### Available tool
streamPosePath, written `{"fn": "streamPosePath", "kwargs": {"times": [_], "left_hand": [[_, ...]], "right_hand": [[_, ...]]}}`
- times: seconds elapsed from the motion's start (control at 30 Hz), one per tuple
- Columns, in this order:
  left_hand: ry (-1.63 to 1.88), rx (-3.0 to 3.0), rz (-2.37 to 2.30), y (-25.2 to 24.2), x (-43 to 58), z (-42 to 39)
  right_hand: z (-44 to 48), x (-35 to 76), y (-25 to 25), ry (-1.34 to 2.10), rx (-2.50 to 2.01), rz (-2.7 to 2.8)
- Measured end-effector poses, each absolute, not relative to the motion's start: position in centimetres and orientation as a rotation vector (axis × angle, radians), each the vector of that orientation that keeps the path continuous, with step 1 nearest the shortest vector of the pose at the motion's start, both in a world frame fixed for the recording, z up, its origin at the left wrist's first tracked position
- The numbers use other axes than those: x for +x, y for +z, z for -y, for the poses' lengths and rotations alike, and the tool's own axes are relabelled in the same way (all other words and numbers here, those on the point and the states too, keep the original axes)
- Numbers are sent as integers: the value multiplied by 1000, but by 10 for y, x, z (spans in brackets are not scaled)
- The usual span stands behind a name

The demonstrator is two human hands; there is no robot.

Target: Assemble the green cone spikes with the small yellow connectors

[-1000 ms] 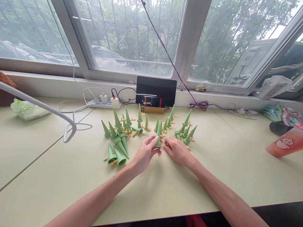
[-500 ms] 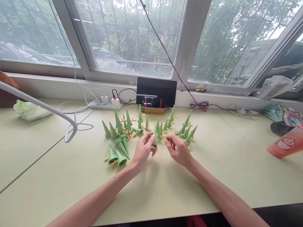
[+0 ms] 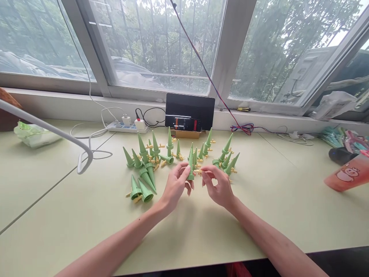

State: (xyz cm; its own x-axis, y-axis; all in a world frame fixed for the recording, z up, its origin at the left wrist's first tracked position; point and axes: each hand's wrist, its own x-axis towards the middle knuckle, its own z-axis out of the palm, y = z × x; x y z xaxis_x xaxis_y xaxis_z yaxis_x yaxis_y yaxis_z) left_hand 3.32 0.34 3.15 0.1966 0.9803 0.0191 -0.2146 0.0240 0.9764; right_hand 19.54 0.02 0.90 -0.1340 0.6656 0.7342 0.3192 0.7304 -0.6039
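My left hand [image 3: 176, 184] is closed around a green plastic watering spike [image 3: 190, 169], which points upward. Just to its right, my right hand [image 3: 217, 184] pinches a small yellow valve piece [image 3: 198, 171] between thumb and fingertips, with the piece's tip at the spike's side; whether it sits in the spike I cannot tell. Several green spikes with yellow valves stand behind the hands, and one upright spike [image 3: 169, 144] is among them. To the left, more spikes lie on their sides, including one with its open end [image 3: 147, 196] facing me. Another cluster of spikes [image 3: 227, 156] is at the right.
At the back, a dark tablet [image 3: 190, 105] leans behind a phone [image 3: 187, 124] on a cardboard stand. A power strip [image 3: 129, 127] with cables lies left of it. A white curved bar [image 3: 57, 129] crosses the left side. A red cup [image 3: 347, 173] is at far right.
My right hand's yellow valve piece now shows clearly at the green spike's side. The spike in my left hand has shifted slightly right and down.
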Motion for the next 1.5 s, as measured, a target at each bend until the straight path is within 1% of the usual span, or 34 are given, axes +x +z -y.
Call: {"fn": "streamPosePath", "kwargs": {"times": [0.63,1.07,1.5], "left_hand": [[1166,1111,-835,32,34,-1],[1115,1158,-893,32,35,1],[1150,1127,-864,33,36,1]], "right_hand": [[-1,195,9,412,-831,1736],[0,195,8,412,-853,1725],[-2,195,8,424,-902,1728]]}}
